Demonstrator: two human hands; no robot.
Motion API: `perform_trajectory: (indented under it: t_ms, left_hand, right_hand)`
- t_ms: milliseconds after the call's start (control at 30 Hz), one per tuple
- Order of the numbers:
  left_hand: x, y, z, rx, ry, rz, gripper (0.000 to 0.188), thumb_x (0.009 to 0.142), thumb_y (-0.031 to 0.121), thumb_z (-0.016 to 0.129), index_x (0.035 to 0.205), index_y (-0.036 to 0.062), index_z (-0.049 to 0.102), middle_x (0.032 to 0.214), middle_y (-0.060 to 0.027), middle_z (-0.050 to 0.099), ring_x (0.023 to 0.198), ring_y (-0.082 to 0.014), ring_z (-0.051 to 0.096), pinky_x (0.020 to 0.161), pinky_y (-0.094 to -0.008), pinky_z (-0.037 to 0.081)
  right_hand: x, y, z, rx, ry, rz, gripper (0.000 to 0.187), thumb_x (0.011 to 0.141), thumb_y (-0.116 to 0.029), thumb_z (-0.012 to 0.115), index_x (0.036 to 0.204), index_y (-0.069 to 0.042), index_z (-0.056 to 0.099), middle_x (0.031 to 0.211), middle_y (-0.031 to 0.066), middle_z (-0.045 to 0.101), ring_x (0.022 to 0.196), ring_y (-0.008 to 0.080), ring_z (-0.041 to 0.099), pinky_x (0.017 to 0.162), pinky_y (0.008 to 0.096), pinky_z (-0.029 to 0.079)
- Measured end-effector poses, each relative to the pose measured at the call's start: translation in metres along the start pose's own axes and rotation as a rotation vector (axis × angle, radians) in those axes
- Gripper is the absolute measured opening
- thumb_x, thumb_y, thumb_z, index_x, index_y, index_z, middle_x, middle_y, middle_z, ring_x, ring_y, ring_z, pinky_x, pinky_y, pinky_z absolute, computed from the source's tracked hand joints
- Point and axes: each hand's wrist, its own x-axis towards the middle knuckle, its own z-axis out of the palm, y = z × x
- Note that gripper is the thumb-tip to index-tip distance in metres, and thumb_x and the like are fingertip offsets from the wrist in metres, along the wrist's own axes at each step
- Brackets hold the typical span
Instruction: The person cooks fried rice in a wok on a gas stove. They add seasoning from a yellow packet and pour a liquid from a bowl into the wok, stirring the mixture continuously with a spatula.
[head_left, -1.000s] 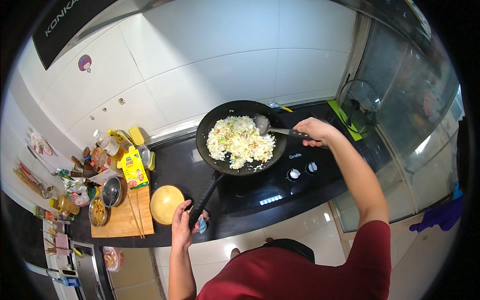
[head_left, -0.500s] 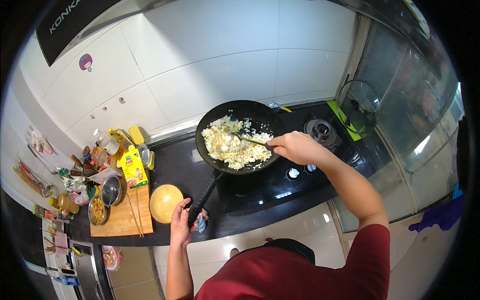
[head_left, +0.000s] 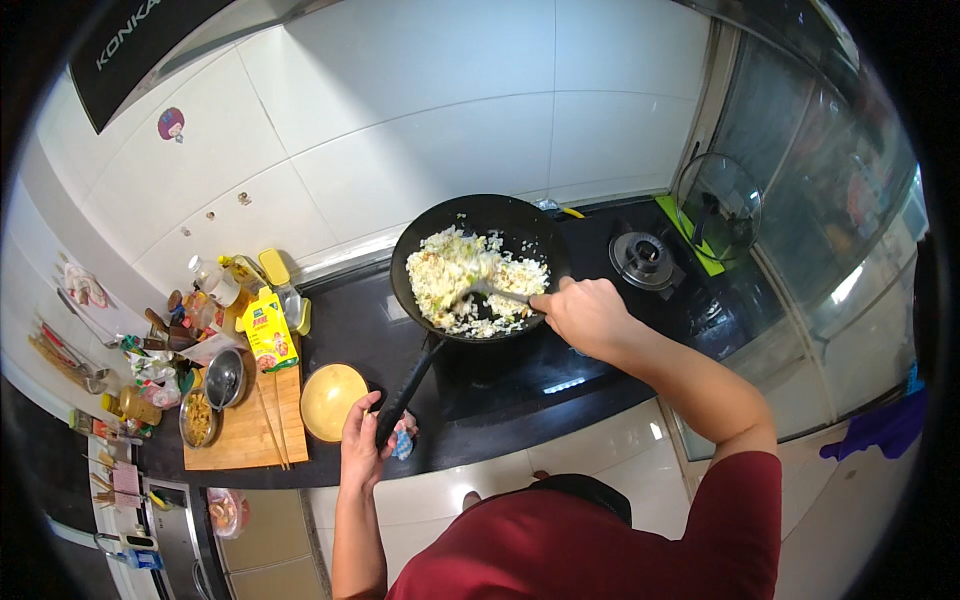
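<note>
A black wok point(head_left: 540, 228) sits on the left side of the stove, with a loose heap of fried rice point(head_left: 436, 275) in it, mixed with yellow and green bits. My left hand point(head_left: 360, 440) is closed around the end of the wok's long black handle point(head_left: 410, 382). Over the wok's right rim, my right hand point(head_left: 588, 312) grips a dark-handled spatula point(head_left: 510, 294). Its head is smeared by motion and partly buried in the rice. Beside my left hand stands a yellow bowl point(head_left: 332, 400), and a crumpled blue-and-pink cloth point(head_left: 403, 442) lies by the handle.
Left of the bowl, a wooden cutting board point(head_left: 235, 440) carries chopsticks point(head_left: 270, 425), a metal bowl point(head_left: 226, 378), a dish of yellowish food point(head_left: 198, 420) and a yellow packet point(head_left: 267, 335). Bottles point(head_left: 220, 285) crowd behind. Right are a second burner point(head_left: 641, 260) and a glass lid point(head_left: 718, 208) against the window.
My right hand has shifted slightly right and down with the spatula, and the rice has been pushed around. My left hand keeps its hold on the handle.
</note>
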Motion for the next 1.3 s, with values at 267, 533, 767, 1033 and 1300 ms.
perform_trajectory:
  t_ms: [267,533,767,1033,1300]
  left_hand:
    - [-0.005,-0.008,-0.005,-0.018,0.027,0.044,0.052,0.097,0.041,0.057,0.131,0.0042,0.043,0.085,-0.0054,0.064,0.058,-0.0054,0.052,0.045,-0.015,0.034]
    - [0.003,-0.007,-0.004,0.012,-0.012,0.07,0.049,0.099,0.039,0.054,0.132,0.004,0.044,0.084,-0.0048,0.064,0.057,-0.0052,0.053,0.044,-0.0154,0.035]
    - [-0.003,-0.011,-0.008,0.084,0.075,0.042,0.052,0.1,0.051,0.045,0.133,0.0112,0.048,0.086,-0.0019,0.067,0.056,-0.0052,0.052,0.046,-0.0152,0.036]
    - [-0.002,-0.006,-0.004,0.018,0.028,0.058,0.055,0.1,0.045,0.049,0.134,0.0028,0.042,0.085,-0.0071,0.066,0.058,-0.0066,0.055,0.044,-0.0164,0.035]
    - [-0.006,-0.002,-0.008,0.103,-0.006,0.075,0.052,0.101,0.042,0.05,0.135,0.003,0.043,0.087,-0.0066,0.066,0.064,-0.0076,0.058,0.049,-0.0181,0.039]
  right_hand:
    - [0.004,0.042,-0.057,0.089,0.122,0.03,0.021,0.083,-0.021,0.065,0.103,-0.017,0.072,0.086,0.0121,0.069,0.082,0.0309,0.069,0.071,0.044,0.054]
    - [0.07,0.016,0.023,0.096,0.175,-0.137,0.03,0.085,-0.018,0.062,0.115,-0.017,0.065,0.094,0.0198,0.065,0.074,0.0343,0.069,0.062,0.0451,0.055]
    - [0.019,0.042,-0.024,0.148,0.012,-0.057,0.03,0.084,-0.019,0.06,0.112,-0.017,0.07,0.092,0.0161,0.068,0.089,0.0341,0.069,0.078,0.0458,0.055]
    - [0.07,0.059,0.026,0.419,0.132,0.316,0.031,0.088,-0.024,0.059,0.116,-0.017,0.069,0.108,0.0178,0.069,0.101,0.0368,0.066,0.088,0.0465,0.053]
    - [0.062,-0.005,0.014,0.231,-0.06,-0.019,0.027,0.084,-0.015,0.056,0.106,-0.016,0.071,0.095,0.0167,0.07,0.091,0.0347,0.069,0.08,0.0467,0.054]
